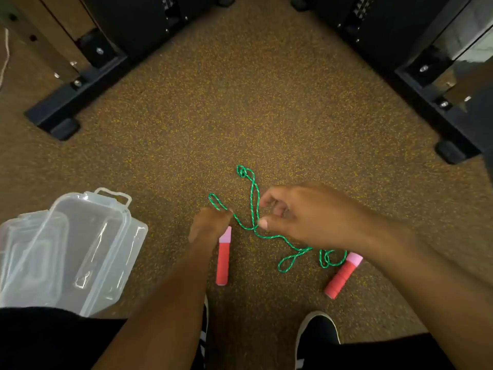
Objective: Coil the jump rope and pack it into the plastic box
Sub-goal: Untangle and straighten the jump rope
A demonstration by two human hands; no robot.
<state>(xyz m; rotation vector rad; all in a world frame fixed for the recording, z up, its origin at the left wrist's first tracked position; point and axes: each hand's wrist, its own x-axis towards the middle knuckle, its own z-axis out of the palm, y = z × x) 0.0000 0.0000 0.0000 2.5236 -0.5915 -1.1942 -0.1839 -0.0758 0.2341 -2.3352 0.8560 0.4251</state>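
A green jump rope [253, 201] lies tangled in loose loops on the speckled brown floor. Its two red handles with pink caps rest below: one [223, 260] upright under my left hand, the other [342, 276] tilted at the right. My left hand [210, 225] pinches the rope near a small loop, fingers closed on it. My right hand [298, 214] hovers over the rope's middle, thumb and fingers curled around a strand. The clear plastic box [104, 252] lies open at the left, lid beside it.
Black metal machine bases stand at the far left [66, 102] and far right [440, 102]. My black shoe [317, 329] and dark-clothed legs fill the bottom edge. Carpeted floor stretches between the machines.
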